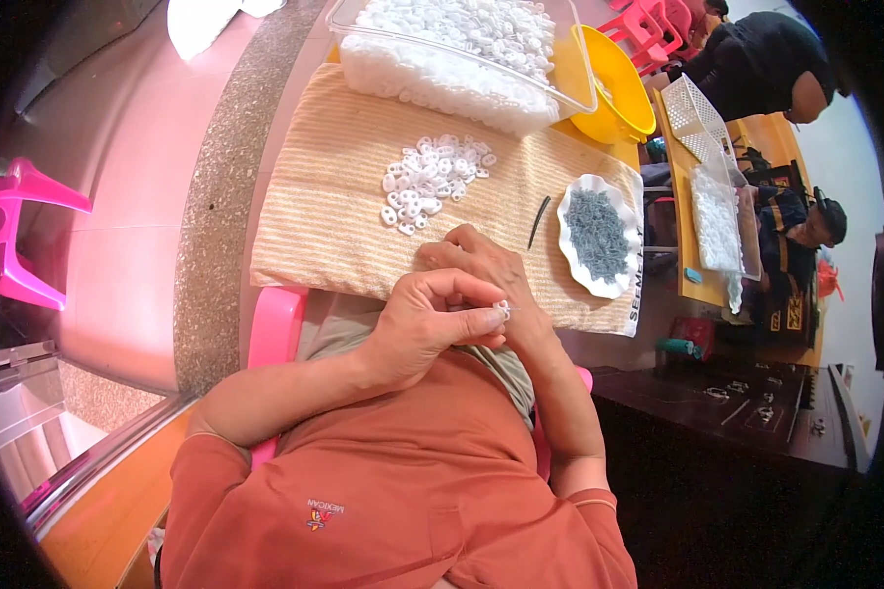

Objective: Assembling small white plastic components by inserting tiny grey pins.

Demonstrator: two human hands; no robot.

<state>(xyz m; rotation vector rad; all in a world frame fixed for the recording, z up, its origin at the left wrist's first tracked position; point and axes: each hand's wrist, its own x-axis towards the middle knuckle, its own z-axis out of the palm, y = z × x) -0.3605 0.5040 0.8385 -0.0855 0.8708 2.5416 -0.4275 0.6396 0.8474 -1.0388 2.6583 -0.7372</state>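
My left hand point(424, 316) is closed, with thumb and forefinger pinching a small white plastic piece point(502, 307) at the fingertips. Just beyond it, my right hand point(486, 263) crosses over the near edge of the striped cloth, its fingers curled and pointing left. Whatever those fingers hold, if anything, is hidden behind my left hand. A loose pile of white plastic pieces point(434, 179), several with holes through them, lies on the cloth beyond my hands. To the right stands a white scalloped dish point(566, 236) filled with small grey pieces. A thin dark stick point(538, 222) rests beside it.
A clear plastic bin point(578, 93) full of white pieces sits at the table's far side, next to a yellow basin point(624, 79). The striped cloth point(314, 187) covers the tabletop. A pink stool point(15, 236) stands at left. Other people work at a table point(692, 211) to the right.
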